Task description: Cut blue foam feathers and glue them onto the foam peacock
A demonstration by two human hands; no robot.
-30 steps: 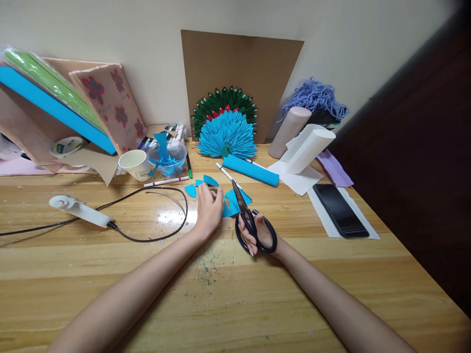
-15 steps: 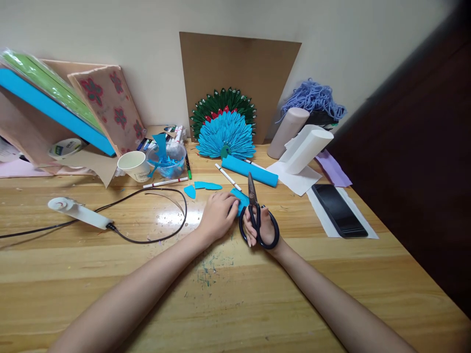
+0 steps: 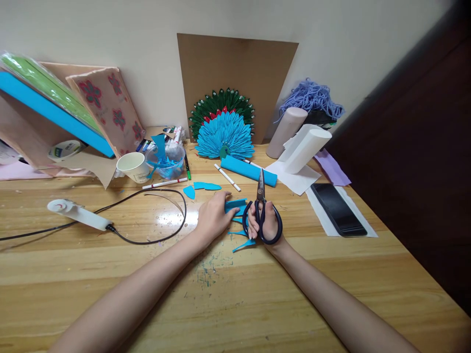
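Pink flowered box [image 3: 99, 105] panels lean at far left, behind a white corded tool [image 3: 79, 214] whose black cord loops across the wooden table [image 3: 221, 314]. Next come a paper cup [image 3: 133, 167] and a clear tub [image 3: 183, 162] holding blue scraps [image 3: 171, 169], with a white marker [image 3: 164, 183] lying in front. Near the centre, small blue cut pieces [image 3: 207, 186] lie just beyond the person's left hand [image 3: 216, 213], whose thumb and fingers are spread slightly at the left edge of a folded blue paper [image 3: 235, 206]; whether they pinch it cannot be told. Behind stands a fan-tailed peacock [image 3: 224, 135] in blue, red and green, against a brown board [image 3: 237, 68]. Thin blue strips [image 3: 244, 245] trail on the near side of the folded paper, between both hands. The right hand [image 3: 264, 220] is wrapped around the handles of black scissors [image 3: 260, 196], blades together and pointing away. At right stand a white roll [image 3: 308, 151] and, nearer, a dark phone [image 3: 338, 210] on white paper.
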